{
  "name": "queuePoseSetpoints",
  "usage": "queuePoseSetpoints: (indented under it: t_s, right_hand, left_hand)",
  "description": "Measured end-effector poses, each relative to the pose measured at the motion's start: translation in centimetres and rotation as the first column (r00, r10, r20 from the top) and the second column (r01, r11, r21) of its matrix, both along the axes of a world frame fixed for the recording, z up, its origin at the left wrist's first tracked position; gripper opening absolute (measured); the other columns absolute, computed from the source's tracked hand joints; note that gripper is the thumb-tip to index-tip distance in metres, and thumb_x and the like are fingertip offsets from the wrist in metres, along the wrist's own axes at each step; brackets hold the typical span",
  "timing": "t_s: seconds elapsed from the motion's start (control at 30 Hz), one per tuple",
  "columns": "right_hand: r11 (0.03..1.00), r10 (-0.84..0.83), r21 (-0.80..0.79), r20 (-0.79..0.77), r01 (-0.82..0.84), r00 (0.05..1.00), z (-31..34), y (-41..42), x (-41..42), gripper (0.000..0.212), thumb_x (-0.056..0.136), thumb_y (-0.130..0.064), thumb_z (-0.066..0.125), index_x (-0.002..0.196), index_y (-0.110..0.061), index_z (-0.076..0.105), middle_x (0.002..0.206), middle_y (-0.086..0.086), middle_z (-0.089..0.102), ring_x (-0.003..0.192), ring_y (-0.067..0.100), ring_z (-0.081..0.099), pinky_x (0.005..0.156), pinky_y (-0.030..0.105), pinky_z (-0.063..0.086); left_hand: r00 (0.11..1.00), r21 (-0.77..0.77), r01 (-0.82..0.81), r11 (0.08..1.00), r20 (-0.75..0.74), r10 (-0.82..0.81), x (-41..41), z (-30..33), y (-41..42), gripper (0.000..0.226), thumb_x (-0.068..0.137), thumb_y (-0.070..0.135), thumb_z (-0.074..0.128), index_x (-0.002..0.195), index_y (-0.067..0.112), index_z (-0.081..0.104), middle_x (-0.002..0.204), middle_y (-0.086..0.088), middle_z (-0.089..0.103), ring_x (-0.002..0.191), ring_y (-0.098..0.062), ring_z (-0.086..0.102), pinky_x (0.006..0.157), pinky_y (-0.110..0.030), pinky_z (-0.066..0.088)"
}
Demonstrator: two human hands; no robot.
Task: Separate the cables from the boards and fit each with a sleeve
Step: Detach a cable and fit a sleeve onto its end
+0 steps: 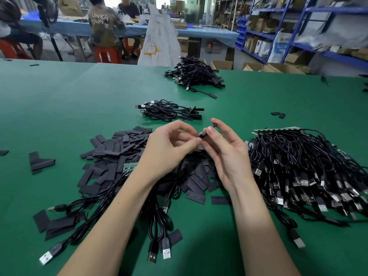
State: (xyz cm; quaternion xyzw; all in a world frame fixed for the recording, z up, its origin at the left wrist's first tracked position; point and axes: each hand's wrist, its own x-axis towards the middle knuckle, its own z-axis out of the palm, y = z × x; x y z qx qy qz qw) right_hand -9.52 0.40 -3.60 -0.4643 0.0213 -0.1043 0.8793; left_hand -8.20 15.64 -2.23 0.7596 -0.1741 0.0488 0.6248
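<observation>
Hands meet over the sleeve pile

Fingers first: we see the left hand [169,148] and the right hand [225,154] drawn close together above the heap of flat black sleeves [117,154], both pinching one small black sleeve piece [203,134] between thumb and fingertips. The left thumb and forefinger nip its near end; the right thumb and forefinger hold its far end, where a thin black stub pokes out past the fingertip. Whether a cable already runs inside that piece, we cannot tell.

Taking the sleeve heap as our landmark: a small green circuit board [130,166] peeks out at its near edge, just beside the left wrist, with thin wires trailing from it. Loose black USB cables [159,236] sprawl nearer to us than the heap, plugs pointing our way, passing under both forearms. Right of the heap sits a big tangled mound of USB cables [308,172] lying over pale boards. Beyond the heap, a small bundle of sleeved cables [169,111] lies on the green table mat [59,106], and farther still beyond it, a larger stack of finished cables [196,74]. Left of the heap, a few stray sleeves [39,162] lie apart.
</observation>
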Motion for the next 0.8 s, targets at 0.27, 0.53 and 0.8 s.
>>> queuePoseSetpoints:
  t_s: [0.27,0.53,0.8]
  right_hand:
    - [0.998,-0.031,0.052,0.006,0.030,1.000,0.2,-1.2,0.0,0.041,0.084,-0.017,0.075,0.124,-0.020,0.065,0.096,0.010,0.076,0.090,0.022,0.073,0.078,0.029,0.060]
    - [0.999,-0.024,0.030,-0.114,0.028,0.993,0.1,-2.3,-0.4,0.034,0.102,-0.044,0.054,0.124,-0.018,0.062,0.106,0.008,0.078,0.096,0.025,0.075,0.074,0.032,0.061]
    - [0.999,-0.003,-0.043,-0.152,-0.004,0.988,-0.2,-1.9,-0.1,0.031,0.103,-0.043,0.052,0.110,-0.018,0.069,0.090,-0.001,0.077,0.074,0.013,0.071,0.063,0.023,0.057]
  left_hand:
    - [0.995,-0.005,0.060,0.998,-0.075,-0.060,-0.1,-0.2,-0.3,0.003,0.090,0.011,0.075,0.092,0.010,0.073,0.077,-0.003,0.074,0.074,-0.021,0.075,0.069,-0.025,0.056]
    - [0.990,0.023,0.029,0.999,0.134,-0.032,1.9,5.0,-0.5,0.007,0.094,0.011,0.070,0.099,0.007,0.072,0.080,-0.006,0.073,0.068,-0.012,0.066,0.070,-0.024,0.059]
    - [0.919,0.472,-0.258,0.843,0.389,0.063,12.6,7.1,-1.4,0.009,0.092,0.015,0.066,0.090,0.022,0.072,0.085,0.004,0.068,0.060,0.007,0.052,0.067,-0.005,0.043]
